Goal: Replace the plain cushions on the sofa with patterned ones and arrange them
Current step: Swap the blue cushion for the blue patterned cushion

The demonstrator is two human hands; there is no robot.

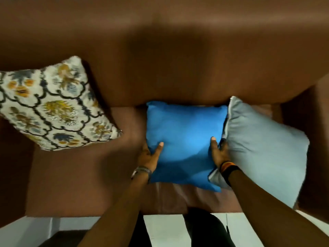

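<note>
A plain blue cushion (185, 138) leans against the back of the brown sofa (160, 68), right of the middle. My left hand (150, 154) grips its lower left edge, thumb on the front. My right hand (218, 152) grips its lower right edge, fingers tucked behind. Touching it on the right stands a plain light grey cushion (265, 147). A patterned cushion (51, 107), white with blue and yellow flowers, leans at the sofa's left end.
The sofa's right armrest (318, 139) rises beside the grey cushion. A stretch of bare seat (80, 175) lies between the patterned and blue cushions. White floor tiles (163, 229) and my dark-trousered legs (204, 229) show below the seat's front edge.
</note>
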